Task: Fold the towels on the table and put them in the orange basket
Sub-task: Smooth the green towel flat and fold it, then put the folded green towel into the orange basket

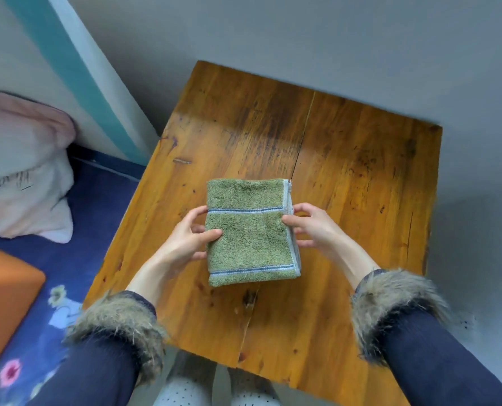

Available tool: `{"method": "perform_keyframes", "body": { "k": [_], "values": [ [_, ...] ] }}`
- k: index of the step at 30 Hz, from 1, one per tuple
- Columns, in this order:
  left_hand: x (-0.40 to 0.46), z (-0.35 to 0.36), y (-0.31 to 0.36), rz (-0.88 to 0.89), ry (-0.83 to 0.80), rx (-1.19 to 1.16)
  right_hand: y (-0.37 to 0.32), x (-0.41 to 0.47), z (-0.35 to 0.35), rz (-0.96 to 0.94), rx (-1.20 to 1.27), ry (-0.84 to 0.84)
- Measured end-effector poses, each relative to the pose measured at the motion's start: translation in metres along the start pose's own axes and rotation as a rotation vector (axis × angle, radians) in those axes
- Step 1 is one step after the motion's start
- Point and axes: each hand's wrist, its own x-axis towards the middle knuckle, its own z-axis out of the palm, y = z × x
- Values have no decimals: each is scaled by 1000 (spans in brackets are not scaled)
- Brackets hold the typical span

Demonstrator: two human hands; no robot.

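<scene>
A green towel (249, 232) with blue and white stripes is folded into a small rectangle over the middle of the wooden table (346, 177). My left hand (185, 241) grips its left edge, thumb on top and fingers underneath. My right hand (314, 227) grips its right edge the same way. The orange basket (3, 300) stands at the lower left on the bed, only partly in view.
A blue flowered bedsheet (97, 218) lies left of the table, with a pale pink pillow (21, 171) on it. Grey walls (302, 33) run behind the table and to its right. My knees (185, 388) show under the table's near edge.
</scene>
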Motion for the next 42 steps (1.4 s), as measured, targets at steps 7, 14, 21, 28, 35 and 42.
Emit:
{"method": "perform_keyframes", "body": {
  "k": [7, 14, 21, 28, 35, 42],
  "values": [
    [-95, -84, -17, 78, 204, -119, -40, -40, 104, -163, -112, -99],
    [-184, -166, -57, 143, 363, -336, -71, -89, 222, -274, -267, -229],
    [-271, -263, -117, 229, 502, -498, -80, -132, 363, -362, -397, -345],
    [-312, -346, -171, 197, 652, -579, -70, -144, 487, -367, -471, -421],
    [-288, -432, -189, 106, 809, -642, -95, -97, 599, -340, -579, -513],
    [-228, -518, -227, -116, 964, -678, -88, -23, 714, -238, -679, -575]
  ]
}}
